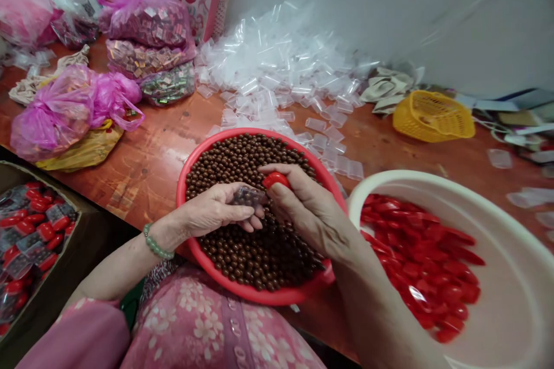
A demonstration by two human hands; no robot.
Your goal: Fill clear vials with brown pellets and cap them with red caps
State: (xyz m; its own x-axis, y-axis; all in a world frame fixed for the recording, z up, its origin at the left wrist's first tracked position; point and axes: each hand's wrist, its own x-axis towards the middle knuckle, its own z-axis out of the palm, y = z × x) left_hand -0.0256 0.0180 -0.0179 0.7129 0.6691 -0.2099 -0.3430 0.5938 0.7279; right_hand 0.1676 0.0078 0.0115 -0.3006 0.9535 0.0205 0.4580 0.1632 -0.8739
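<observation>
One red cap [276, 179] occupies the right hand [306, 207], one clear container [248, 196] the left [213, 209].

Single head-worn view: looks forward and steeply down from above the wearer's lap [203, 331]; red basin [259, 296] close, near frame centre; reddish-brown tabletop [142, 167] recedes to grey wall [389, 11] along top.

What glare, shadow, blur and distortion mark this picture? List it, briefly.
Head view: pale sheen on the tabletop, white glints on the clear plastic pieces, one bright highlight among the red pieces; head view: dark shading on the brown beads just below the right hand; head view: the cream basin looks soft and stretched toward the lower right corner.
</observation>
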